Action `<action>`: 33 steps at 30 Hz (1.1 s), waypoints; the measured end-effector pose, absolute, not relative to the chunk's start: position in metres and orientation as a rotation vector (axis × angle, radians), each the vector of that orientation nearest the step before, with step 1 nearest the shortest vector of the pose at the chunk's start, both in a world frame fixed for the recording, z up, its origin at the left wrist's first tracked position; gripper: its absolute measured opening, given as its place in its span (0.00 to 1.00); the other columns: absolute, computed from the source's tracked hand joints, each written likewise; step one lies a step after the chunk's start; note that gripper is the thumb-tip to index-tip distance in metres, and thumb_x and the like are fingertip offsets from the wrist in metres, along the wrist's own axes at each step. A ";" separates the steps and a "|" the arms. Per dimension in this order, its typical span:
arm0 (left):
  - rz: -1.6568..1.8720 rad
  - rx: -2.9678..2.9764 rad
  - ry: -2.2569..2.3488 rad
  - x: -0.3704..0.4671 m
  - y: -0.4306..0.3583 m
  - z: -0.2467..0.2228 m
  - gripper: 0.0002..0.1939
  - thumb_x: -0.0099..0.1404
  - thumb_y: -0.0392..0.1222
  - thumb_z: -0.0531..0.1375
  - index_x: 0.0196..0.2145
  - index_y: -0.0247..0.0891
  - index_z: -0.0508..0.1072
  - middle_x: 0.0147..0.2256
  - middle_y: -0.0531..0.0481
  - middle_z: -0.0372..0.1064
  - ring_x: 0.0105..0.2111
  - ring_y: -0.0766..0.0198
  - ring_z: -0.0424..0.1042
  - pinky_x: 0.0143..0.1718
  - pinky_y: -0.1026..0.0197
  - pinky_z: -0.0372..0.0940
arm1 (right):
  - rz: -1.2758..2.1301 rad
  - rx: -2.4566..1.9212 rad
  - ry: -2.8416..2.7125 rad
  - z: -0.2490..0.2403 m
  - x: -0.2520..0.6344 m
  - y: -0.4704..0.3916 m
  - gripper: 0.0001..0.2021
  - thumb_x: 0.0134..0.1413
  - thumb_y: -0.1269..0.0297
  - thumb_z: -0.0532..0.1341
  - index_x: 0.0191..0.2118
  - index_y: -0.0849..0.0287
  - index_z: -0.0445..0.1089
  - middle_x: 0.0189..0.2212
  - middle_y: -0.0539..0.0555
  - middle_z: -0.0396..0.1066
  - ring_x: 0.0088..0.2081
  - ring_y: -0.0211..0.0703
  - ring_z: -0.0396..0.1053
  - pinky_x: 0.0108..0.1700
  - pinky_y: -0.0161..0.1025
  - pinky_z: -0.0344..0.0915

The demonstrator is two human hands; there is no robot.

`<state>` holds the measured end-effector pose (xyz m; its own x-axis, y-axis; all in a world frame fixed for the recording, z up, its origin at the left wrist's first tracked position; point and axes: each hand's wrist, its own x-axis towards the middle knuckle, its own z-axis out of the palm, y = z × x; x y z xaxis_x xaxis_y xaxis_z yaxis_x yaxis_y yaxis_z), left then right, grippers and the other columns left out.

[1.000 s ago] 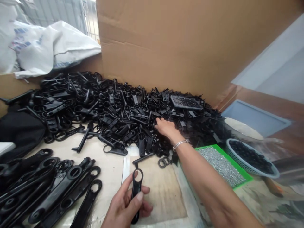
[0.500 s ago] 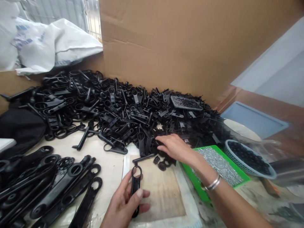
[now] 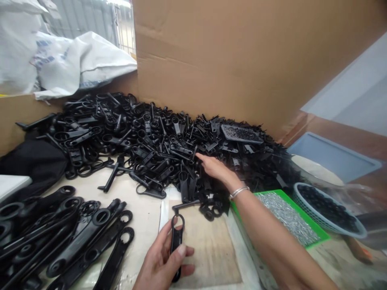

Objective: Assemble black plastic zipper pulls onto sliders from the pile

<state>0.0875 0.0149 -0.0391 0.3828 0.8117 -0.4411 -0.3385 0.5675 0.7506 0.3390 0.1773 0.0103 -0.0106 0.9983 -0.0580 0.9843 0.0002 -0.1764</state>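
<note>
Low in the middle, my left hand (image 3: 166, 255) is closed around a black plastic handle part (image 3: 177, 241), its ring end pointing up and away from me. My right hand (image 3: 216, 167) is stretched over the heap of black plastic parts (image 3: 151, 141), its index finger extended and the fingertip at a thin upright piece. The thumb and lower fingers of that hand are partly hidden, and I see nothing held in it. Just beyond the left hand, a thin black crank-shaped piece (image 3: 189, 204) and a few small round black pieces (image 3: 210, 211) lie at the wooden board's (image 3: 208, 249) far edge.
Long black arms (image 3: 87, 237) are piled at left. On the right stand a green tray (image 3: 320, 237) of small metal pins, a light blue basket (image 3: 328, 227) of black pieces and a blue bin (image 3: 335, 155). A grey tray (image 3: 242, 135) rests on the heap; cardboard (image 3: 217, 60) walls the back.
My right hand has moved farther forward, from the heap's near edge by the small round pieces deeper over the heap. My left hand keeps the handle part. The view has shifted slightly.
</note>
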 end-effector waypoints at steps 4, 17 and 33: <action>0.796 0.605 0.897 0.087 0.016 -0.041 0.41 0.51 0.53 0.70 0.58 0.40 0.60 0.57 0.37 0.61 0.39 0.55 0.72 0.35 0.52 0.73 | 0.322 -2.171 -2.190 0.002 0.331 0.183 0.23 0.64 0.59 0.56 0.62 0.56 0.58 0.54 0.60 0.67 0.50 0.50 0.70 0.51 0.55 0.66; 0.800 0.630 0.872 0.087 0.011 -0.034 0.40 0.56 0.52 0.67 0.61 0.38 0.57 0.43 0.41 0.70 0.35 0.58 0.73 0.41 0.53 0.71 | 0.281 -1.915 -2.207 0.034 0.363 0.119 0.17 0.62 0.68 0.52 0.50 0.56 0.73 0.50 0.52 0.74 0.53 0.46 0.70 0.56 0.42 0.63; 0.753 0.529 0.906 0.080 0.009 -0.019 0.29 0.64 0.48 0.60 0.60 0.37 0.61 0.40 0.42 0.74 0.33 0.62 0.74 0.48 0.53 0.65 | 0.142 -2.108 -2.215 0.028 0.370 0.077 0.11 0.58 0.66 0.56 0.38 0.51 0.77 0.36 0.50 0.77 0.39 0.48 0.74 0.40 0.41 0.67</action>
